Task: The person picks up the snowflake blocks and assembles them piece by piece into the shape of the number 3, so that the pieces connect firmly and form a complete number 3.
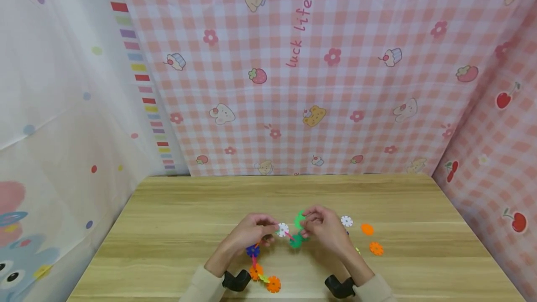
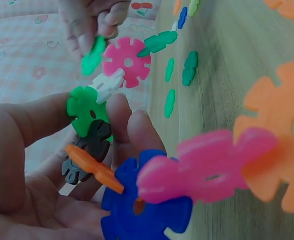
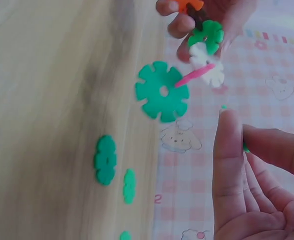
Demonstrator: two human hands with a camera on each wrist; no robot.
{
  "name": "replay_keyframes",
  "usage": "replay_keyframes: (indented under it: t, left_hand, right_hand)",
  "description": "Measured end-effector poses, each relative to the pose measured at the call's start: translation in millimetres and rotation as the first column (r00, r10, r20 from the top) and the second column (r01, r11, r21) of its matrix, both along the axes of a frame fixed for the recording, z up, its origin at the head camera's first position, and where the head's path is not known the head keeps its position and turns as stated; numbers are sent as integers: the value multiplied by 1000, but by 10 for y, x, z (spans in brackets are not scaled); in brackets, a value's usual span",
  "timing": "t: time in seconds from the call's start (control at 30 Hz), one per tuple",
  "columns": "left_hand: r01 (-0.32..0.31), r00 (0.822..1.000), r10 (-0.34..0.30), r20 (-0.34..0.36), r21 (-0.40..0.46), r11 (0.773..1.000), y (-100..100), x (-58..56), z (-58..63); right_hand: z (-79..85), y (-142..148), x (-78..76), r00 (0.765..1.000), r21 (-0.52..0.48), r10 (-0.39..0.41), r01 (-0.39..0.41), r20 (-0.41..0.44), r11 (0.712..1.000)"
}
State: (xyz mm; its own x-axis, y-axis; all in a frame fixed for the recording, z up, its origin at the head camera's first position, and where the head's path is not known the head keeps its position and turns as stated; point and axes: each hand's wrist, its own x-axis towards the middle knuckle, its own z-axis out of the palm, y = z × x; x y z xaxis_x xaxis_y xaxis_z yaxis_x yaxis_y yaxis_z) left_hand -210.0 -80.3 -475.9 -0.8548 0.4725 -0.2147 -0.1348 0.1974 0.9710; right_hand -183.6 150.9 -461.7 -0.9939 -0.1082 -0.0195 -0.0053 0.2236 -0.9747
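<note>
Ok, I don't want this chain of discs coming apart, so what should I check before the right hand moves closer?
1. Left hand pinching the chain's bright green, notched plastic disc: ok.
2. Right hand pinching a loose bright green, notched plastic disc: ok.
3. Teal, notched plastic disc at the chain's end having open slots: ok.
4. Pink, notched plastic disc fitted tightly into the teal one: cannot tell; they are joined, but tightness doesn't show.
5. Loose disc slotted into the teal one: not ok yet; the right wrist view shows a gap.
</note>
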Motion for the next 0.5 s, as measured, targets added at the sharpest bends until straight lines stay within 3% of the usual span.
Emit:
replay_keyframes:
  t: [0.5]
  left_hand:
    - [16,1000,-16,-23,5,1000,53,2,-1]
  right_hand:
    - [91,-232,-55,1000,2,-16,17,-24,1000]
